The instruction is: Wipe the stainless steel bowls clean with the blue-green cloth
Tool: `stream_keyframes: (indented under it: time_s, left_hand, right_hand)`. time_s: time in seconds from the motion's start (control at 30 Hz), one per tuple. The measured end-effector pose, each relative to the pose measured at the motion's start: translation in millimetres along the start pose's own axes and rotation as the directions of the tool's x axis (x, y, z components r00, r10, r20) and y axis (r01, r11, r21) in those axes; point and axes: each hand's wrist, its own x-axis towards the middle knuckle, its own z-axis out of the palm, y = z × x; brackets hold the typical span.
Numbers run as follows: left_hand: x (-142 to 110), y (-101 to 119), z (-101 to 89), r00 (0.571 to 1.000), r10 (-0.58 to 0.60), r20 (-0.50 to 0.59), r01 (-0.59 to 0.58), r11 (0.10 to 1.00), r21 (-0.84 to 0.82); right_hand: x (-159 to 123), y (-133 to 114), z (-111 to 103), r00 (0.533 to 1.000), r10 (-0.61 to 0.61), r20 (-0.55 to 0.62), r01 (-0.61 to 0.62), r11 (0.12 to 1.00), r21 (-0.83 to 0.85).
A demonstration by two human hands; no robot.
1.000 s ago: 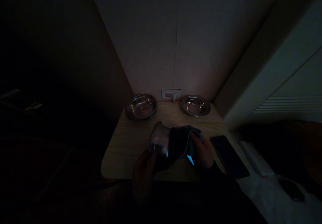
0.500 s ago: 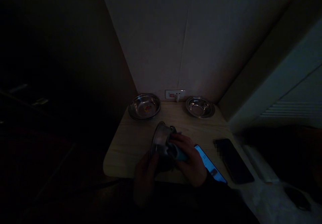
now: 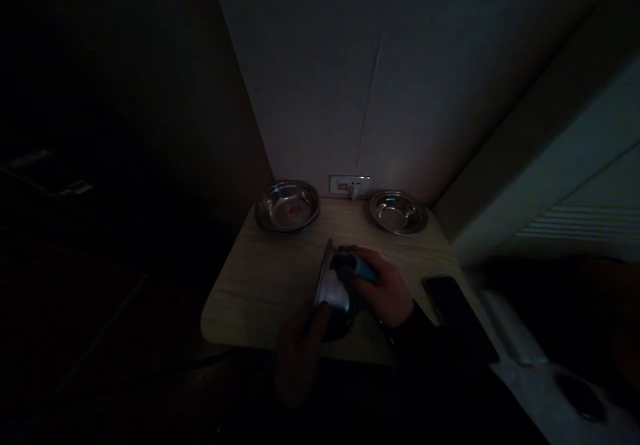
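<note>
In dim light I hold a steel bowl (image 3: 331,293) tipped on its edge over the front of a small wooden table (image 3: 260,285). My left hand (image 3: 299,351) grips the bowl's lower rim from below. My right hand (image 3: 384,289) is closed on a blue cloth (image 3: 361,268) and presses it against the bowl's upper side. Most of the cloth is hidden under my fingers.
Two more steel bowls stand upright at the back, one on the left (image 3: 287,205) and one on the right (image 3: 399,211), with a wall socket (image 3: 349,184) between them. A dark phone (image 3: 457,311) lies at the table's right edge. Everything to the left is in darkness.
The bowl has turned more edge-on. My right hand with the cloth moved from the bowl's right side to its upper back. A lit phone screen seen earlier no longer shows.
</note>
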Motion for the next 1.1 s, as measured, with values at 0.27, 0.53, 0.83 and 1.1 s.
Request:
stream_keyframes:
  time_s: [0.27, 0.53, 0.83, 1.1]
  left_hand:
    - [-0.3, -5.6, -0.6, 0.999, -0.014, -0.040, 0.015, 0.999, 0.032]
    - [-2.4, -2.2, 1.2, 1.000, 0.011, 0.012, -0.012, 0.999, 0.044]
    - [-4.6, -6.0, 1.1, 0.999, 0.028, -0.041, -0.024, 0.996, 0.087]
    - [-5.9, -7.3, 2.5, 0.997, 0.038, -0.064, -0.031, 0.993, 0.117]
  right_hand:
    - [1.2, 1.3, -0.5, 0.999, 0.024, 0.026, -0.024, 1.000, 0.015]
    - [6.3, -6.6, 1.8, 0.998, 0.039, 0.055, -0.037, 0.999, -0.030]
    - [10.4, -6.6, 8.2, 0.997, 0.064, 0.046, -0.064, 0.998, -0.012]
    - [11.2, -5.7, 5.9, 0.991, 0.121, 0.054, -0.122, 0.992, 0.016]
